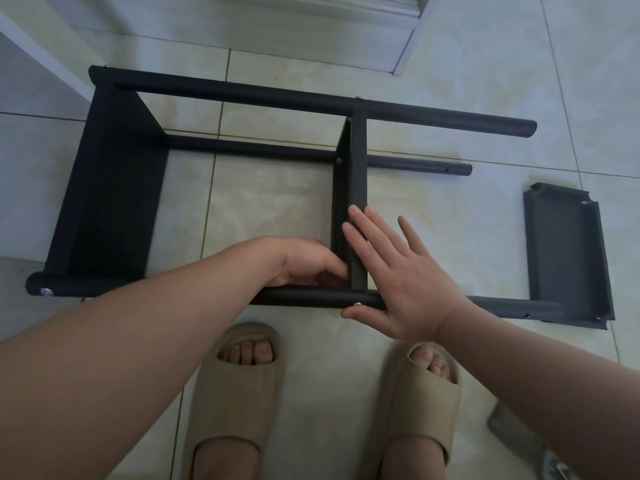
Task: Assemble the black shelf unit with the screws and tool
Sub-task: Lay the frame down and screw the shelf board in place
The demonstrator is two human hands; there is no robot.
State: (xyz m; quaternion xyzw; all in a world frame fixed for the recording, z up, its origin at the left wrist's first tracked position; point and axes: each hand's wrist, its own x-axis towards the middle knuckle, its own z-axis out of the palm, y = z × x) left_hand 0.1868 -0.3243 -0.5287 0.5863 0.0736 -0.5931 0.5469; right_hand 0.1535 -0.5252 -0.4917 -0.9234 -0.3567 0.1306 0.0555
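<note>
Two hands (pixel 304 263) (pixel 398 282), two slippers (pixel 239 389) (pixel 420 401), three panels (pixel 107 188) (pixel 358 188) (pixel 568 258)

The tiled floor (pixel 450 81) carries the black shelf unit (pixel 114 188) and a loose panel (pixel 568 258).

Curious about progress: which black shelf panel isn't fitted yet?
The rightmost panel, lying flat on the floor tiles; the left panel and middle panel stand between the poles.

The shelf unit (pixel 221 188) is black. The floor (pixel 450 64) has pale cream tiles, and the slippers (pixel 239 386) are beige.
</note>
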